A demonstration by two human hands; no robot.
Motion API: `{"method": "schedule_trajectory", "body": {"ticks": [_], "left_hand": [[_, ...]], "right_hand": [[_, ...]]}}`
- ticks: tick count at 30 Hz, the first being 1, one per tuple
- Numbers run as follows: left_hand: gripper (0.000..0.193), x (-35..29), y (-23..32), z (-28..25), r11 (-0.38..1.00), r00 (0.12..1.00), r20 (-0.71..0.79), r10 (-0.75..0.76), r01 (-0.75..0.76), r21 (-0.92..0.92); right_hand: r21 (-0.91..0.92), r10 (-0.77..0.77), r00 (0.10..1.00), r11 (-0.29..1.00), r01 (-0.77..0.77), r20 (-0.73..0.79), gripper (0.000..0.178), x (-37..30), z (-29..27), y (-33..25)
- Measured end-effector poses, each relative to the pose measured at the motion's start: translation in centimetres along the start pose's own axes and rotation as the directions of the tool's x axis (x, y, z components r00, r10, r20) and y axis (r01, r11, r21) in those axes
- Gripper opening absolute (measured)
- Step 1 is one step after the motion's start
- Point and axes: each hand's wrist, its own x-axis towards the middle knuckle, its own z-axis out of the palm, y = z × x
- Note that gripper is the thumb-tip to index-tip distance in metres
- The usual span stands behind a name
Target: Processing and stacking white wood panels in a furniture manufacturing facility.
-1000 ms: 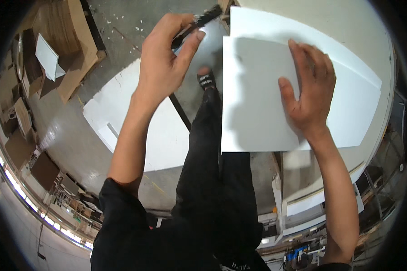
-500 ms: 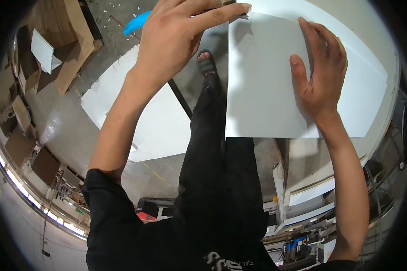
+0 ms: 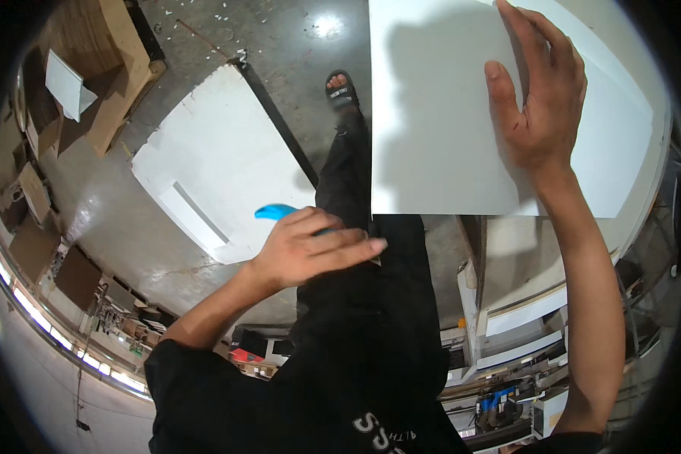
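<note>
My left hand (image 3: pixel 299 253) is closed around a blue-handled knife (image 3: pixel 276 211). The rounded end of the handle sticks out behind the fingers, and a small pointed tip shows under the index finger; the rest is hidden. This hand hovers over my legs, below the near left corner of a white sheet (image 3: pixel 431 136) and apart from it. My right hand (image 3: pixel 541 113) lies on the right part of that sheet, fingers stretched forward and thumb apart, holding nothing. Beneath the sheet, a larger white sheet (image 3: pixel 613 144) shows to the right.
The sheets rest on a pale worktable (image 3: pixel 651 83) with its near edge close to me. On the floor at left is a white board (image 3: pixel 227 136) with a narrow white strip (image 3: pixel 193 216) on it. An open brown wooden carcass (image 3: pixel 121 91) stands at far left.
My left hand, with the knife, has come from the sheet's far left edge back toward my body, past the near corner. My right hand stays on the sheet.
</note>
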Motion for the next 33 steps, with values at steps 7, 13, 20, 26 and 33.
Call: {"method": "schedule_trajectory", "body": {"ticks": [7,13,20,26,33], "left_hand": [[0.045,3.3,0.0,1.6,0.698,0.675,-0.319,-0.666,0.411,-0.587],[0.055,6.3,0.8,2.1,0.557,0.592,-0.217,-0.776,0.481,-0.677],[0.052,6.7,0.5,2.3,0.619,0.618,-0.279,-0.735,0.443,-0.648],[0.050,9.5,0.0,1.4,0.648,0.584,-0.334,-0.740,0.487,-0.585],[0.046,11.2,-0.2,1.2,0.588,0.515,-0.330,-0.791,0.494,-0.640]], "right_hand": [[0.129,-0.041,0.987,0.990,0.061,-0.155,0.058,-0.3,1.4,0.6],[0.081,0.028,0.998,0.996,-0.023,-0.062,0.059,-0.3,0.5,-0.3],[0.057,0.032,0.999,0.998,-0.030,-0.032,0.060,-0.1,0.4,-0.2],[0.061,-0.007,0.997,0.998,0.012,-0.073,0.058,1.9,0.5,1.3],[0.088,0.020,0.996,0.996,-0.013,-0.085,0.059,4.0,-0.2,1.7]]}}
